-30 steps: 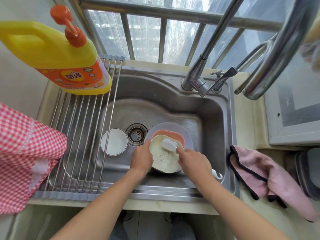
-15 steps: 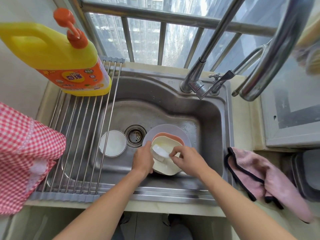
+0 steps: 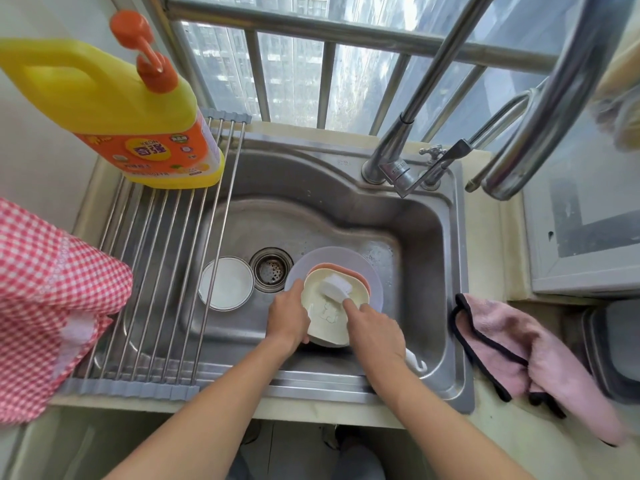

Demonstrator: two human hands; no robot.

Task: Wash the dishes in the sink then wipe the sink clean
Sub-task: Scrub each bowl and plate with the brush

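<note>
Over the sink (image 3: 429, 237) basin: left hand (image 3: 287, 320) closed around cream dish (image 3: 325, 317) rim, tilting it; right hand (image 3: 375, 332) fingers pinch white sponge (image 3: 334, 285) against dish's upper inside.

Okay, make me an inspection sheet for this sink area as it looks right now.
Surface: steel sink, wet, tap not running.
Job's things: cream dish over orange dish and pale plate; white bowl beside drain.
Clutter: detergent bottle on roll-up rack; pink cloth; checked cloth.
Grippers: left hand holds cream dish; right hand presses white sponge.
Cables: nothing seen.
Surroundings: faucet, barred window.
</note>
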